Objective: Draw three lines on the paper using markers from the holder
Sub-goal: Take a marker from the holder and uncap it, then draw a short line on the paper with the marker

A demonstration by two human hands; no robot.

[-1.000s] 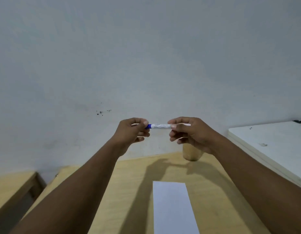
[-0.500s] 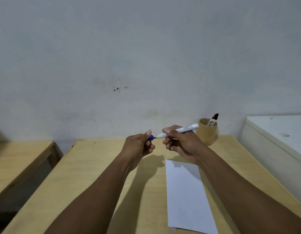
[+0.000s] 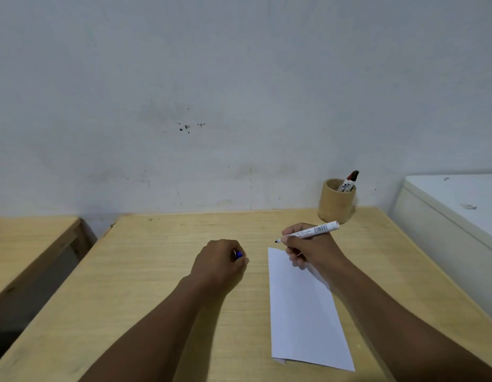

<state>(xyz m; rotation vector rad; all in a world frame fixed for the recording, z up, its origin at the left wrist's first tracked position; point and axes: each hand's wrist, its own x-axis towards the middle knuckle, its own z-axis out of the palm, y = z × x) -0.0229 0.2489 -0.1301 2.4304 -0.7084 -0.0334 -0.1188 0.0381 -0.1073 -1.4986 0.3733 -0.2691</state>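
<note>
A white sheet of paper (image 3: 302, 312) lies on the wooden table (image 3: 162, 271), blank where it shows. My right hand (image 3: 311, 246) holds an uncapped white marker (image 3: 311, 231) in a writing grip, its dark tip just above the paper's far left corner. My left hand (image 3: 220, 261) rests closed on the table to the paper's left, with the blue cap (image 3: 239, 255) peeking out between its fingers. A round wooden holder (image 3: 335, 201) stands at the back right of the table with a red-capped marker (image 3: 349, 181) leaning in it.
A grey wall rises right behind the table. A white cabinet top (image 3: 457, 205) adjoins the table on the right. A second wooden table (image 3: 27, 238) sits to the left across a narrow gap.
The hands pulled the cap off the marker and came apart. Both dropped toward the table, the left with the cap, the right with the marker turned tip-down over the paper. The camera tilted down.
</note>
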